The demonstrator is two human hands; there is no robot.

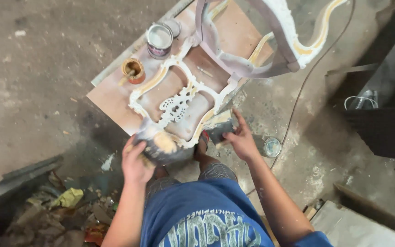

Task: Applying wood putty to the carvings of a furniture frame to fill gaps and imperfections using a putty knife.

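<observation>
The floor is grey and dusty, and a flat brown bench (115,98) stands on it with a white carved chair back (179,98) lying on top. Your left hand (136,162) has its grip wrapped round the bottom corner of the chair back. Your right hand (241,139) pinches a scraper (220,126) against the other corner, and two paint cans (159,40) sit near the bench's far edge.

Before you a carved chair frame (179,98) lies on a board (110,98). Your left hand (136,162) is at its near left corner, your right hand (241,139) at its near right. Two cans (159,40) (134,70) stand on the board's far left; a lid (272,147) lies on the floor, right.
</observation>
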